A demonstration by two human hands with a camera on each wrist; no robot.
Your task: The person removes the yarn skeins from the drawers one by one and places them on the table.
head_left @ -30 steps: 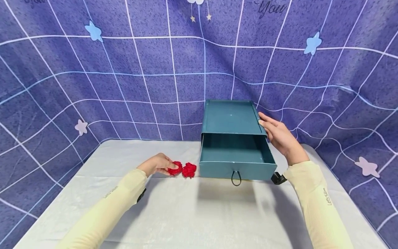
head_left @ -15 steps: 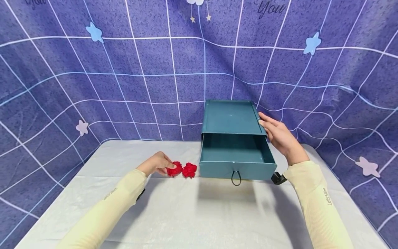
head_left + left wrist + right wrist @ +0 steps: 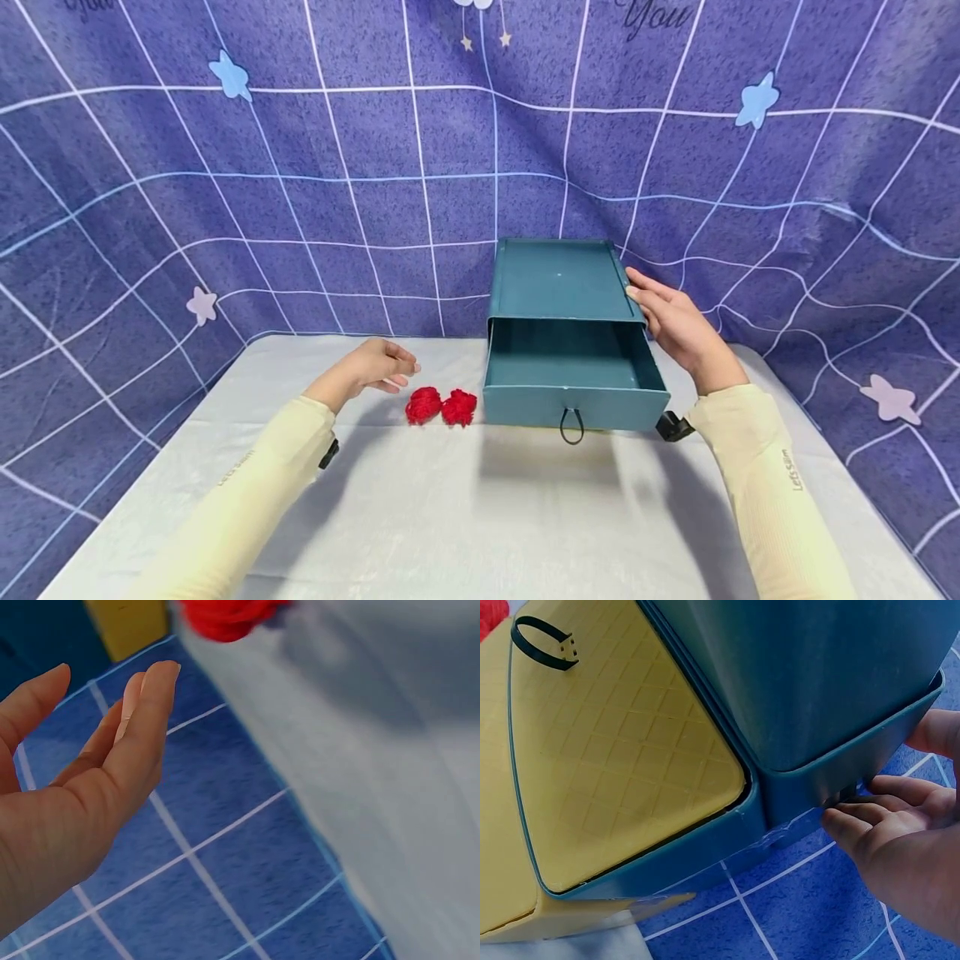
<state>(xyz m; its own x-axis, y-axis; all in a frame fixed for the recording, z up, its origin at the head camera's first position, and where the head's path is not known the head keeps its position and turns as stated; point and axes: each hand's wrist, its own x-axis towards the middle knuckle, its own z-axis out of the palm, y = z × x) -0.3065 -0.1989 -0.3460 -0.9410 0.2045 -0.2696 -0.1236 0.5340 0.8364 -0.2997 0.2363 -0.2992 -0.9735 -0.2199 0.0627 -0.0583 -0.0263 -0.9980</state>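
Note:
Two red, fluffy yarn-like bundles lie side by side on the white tabletop, a left bundle (image 3: 423,406) and a right bundle (image 3: 459,407). Just above and behind the left one, my left hand (image 3: 375,367) hovers with relaxed fingers and holds nothing. A teal drawer unit (image 3: 562,279) stands to their right. Its top drawer (image 3: 577,408) is pulled out toward me, with a bare inside and a black loop handle (image 3: 572,427). My right hand (image 3: 678,329) rests on the unit's right side, its fingertips touching the wall near the top edge.
Below the pulled-out drawer, the right wrist view shows a yellow drawer front (image 3: 637,765) with its own dark loop. A purple-blue gridded cloth (image 3: 360,192) hangs behind and beside the white-covered table (image 3: 420,517).
My left hand has let go of the left red bundle and lifted up and back from it. The bundle stays on the table. My right hand and the drawer unit have not visibly moved.

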